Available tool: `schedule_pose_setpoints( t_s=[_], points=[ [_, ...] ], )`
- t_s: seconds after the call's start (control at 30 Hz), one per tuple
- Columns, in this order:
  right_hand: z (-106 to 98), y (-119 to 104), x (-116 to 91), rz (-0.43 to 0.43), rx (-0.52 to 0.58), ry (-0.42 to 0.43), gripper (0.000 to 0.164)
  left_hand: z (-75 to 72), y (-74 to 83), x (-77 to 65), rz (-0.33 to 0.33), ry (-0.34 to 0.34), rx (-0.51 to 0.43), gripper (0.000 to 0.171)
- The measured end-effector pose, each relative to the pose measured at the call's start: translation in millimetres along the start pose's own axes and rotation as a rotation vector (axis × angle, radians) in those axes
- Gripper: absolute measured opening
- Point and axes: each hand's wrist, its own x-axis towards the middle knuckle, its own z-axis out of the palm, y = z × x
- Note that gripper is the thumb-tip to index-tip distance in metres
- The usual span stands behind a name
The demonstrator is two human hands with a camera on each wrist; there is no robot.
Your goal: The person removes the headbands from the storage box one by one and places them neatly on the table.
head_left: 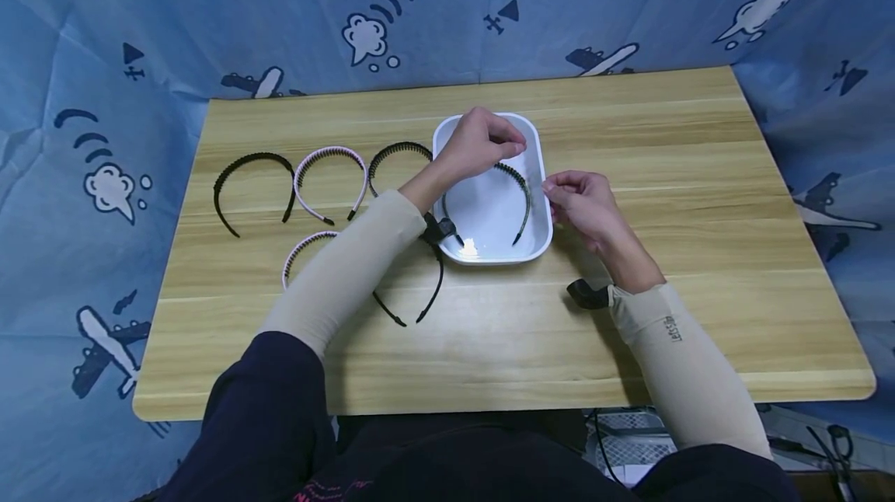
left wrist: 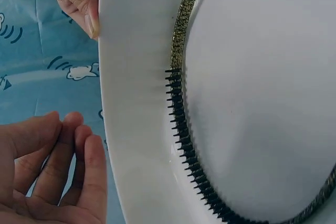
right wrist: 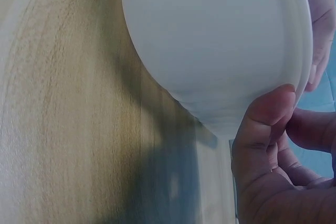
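Note:
A white tray (head_left: 482,230) sits on the table, with a dark, gold-flecked headband (left wrist: 181,40) with black comb teeth lying inside it. My left hand (head_left: 482,144) hovers over the tray's far part, covering some of the headband in the head view. Its fingers (left wrist: 52,171) are loosely bent, holding nothing and apart from the headband. At the tray's right side, my right hand (head_left: 587,203) pinches the rim between thumb and finger. The right wrist view shows this hold on the white wall from outside.
Left of the tray lie a black headband (head_left: 255,156), a pink-and-black one (head_left: 332,151) and a dark toothed one (head_left: 402,147). Nearer me are another pink-edged headband (head_left: 290,261), partly under my left forearm, and a dark one (head_left: 437,284). A patterned blue curtain (head_left: 433,12) stands behind the table.

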Motion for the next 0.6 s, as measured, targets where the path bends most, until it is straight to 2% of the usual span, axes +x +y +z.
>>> schedule_pose_setpoints(
  t_s=[0.3, 0.6],
  points=[
    [0, 1, 0, -0.003, -0.008, 0.006, 0.024, 2.8, -10.8, 11.4, -0.022, -0.013, 0.045, 0.018],
    [0, 1, 1, 0.000, 0.000, -0.001, 0.023, 7.4, -20.3, 21.0, -0.102, -0.006, 0.044, 0.018]
  ],
)
